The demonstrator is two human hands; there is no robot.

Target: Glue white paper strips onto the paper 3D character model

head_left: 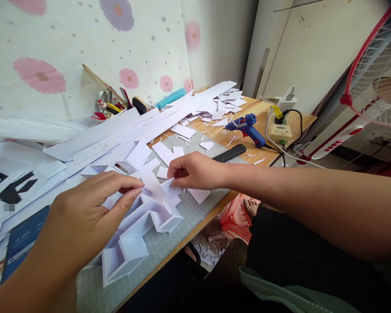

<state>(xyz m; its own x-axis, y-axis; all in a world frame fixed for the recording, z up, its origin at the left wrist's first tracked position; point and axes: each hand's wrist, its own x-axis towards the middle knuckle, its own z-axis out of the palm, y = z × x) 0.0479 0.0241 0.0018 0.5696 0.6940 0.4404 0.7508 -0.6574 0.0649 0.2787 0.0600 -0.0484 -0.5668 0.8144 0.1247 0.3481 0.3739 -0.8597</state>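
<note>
My right hand (195, 172) is pinching a small white board piece (169, 188) at the white cardboard model (135, 254), which is lying on the grey cutting mat (189, 214). Whether my left hand (93, 202), nearly closing its fingertips, is gripping something, I cannot tell.

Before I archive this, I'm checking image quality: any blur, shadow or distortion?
In the head view, the left hand and right hand look fairly sharp; same view, the folded white piece has soft inner shadows; same view, the fan seems stretched, the top-right corner darkens, and a left-edge patch is pixelated.
</note>
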